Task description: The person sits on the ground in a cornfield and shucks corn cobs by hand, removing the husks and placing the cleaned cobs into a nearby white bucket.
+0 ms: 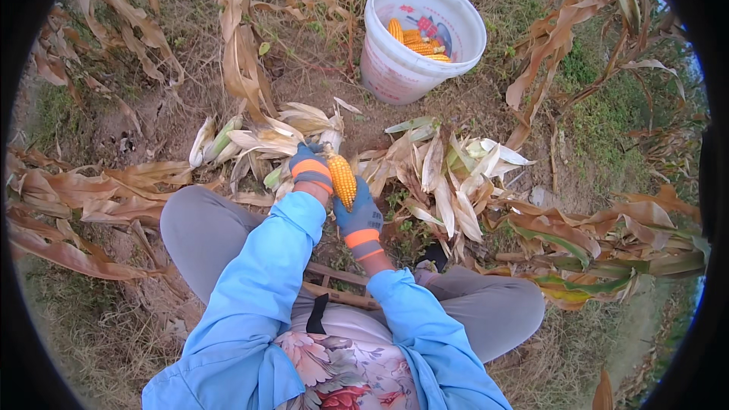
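A yellow-orange ear of corn (342, 182) with bare kernels is held upright between my two gloved hands, in front of my lap. My right hand (359, 216), in a grey-blue glove with an orange band, is closed around its lower end. At the upper end, my left hand (310, 167) is closed on dry corn husk (285, 137) where it meets the ear's base; its fingertips are partly hidden. Pale husks spread beyond my left hand. Another heap of peeled husks (444, 171) lies on the ground to the right of my right hand.
A white plastic bucket (372, 49) stands ahead, slightly right, with several husked ears of corn (416, 38) inside. Dry corn stalks and leaves (99, 193) lie at the left, and more (592, 228) at the right. Beneath me, part of a wooden stool (334, 288) shows between my legs.
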Demonstrator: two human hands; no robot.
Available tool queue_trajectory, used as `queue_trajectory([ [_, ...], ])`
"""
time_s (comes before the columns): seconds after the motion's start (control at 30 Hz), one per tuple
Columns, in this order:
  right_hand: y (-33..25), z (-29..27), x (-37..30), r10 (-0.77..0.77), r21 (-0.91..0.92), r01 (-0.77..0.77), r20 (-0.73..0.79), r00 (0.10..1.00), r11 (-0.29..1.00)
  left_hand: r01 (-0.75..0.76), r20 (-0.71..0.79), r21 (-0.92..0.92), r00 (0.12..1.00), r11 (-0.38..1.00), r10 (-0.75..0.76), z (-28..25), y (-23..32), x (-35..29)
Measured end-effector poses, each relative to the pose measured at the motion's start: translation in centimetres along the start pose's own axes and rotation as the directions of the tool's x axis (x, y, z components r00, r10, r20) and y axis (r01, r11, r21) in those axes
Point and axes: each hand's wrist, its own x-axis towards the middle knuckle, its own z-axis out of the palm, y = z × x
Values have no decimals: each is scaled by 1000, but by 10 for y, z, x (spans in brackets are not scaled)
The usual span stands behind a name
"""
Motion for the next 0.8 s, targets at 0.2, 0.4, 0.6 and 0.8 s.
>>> queue_trajectory([
  [0.2,-8,7,-8,-11,4,12,-50,999,1000,-57,121,-40,991,998,62,-37,2,49],
  [0.4,-6,4,-6,74,61,-70,-66,995,996,-119,17,37,993,992,119,0,-12,10],
  [0.6,-26,14,-13,246,274,-203,-131,960,940,-545,410,501,834,672,370,-33,-5,30],
  [0.8,40,21,26,294,581,-94,-261,920,808,262,339,-262,926,929,-165,-12,-6,-6],
])
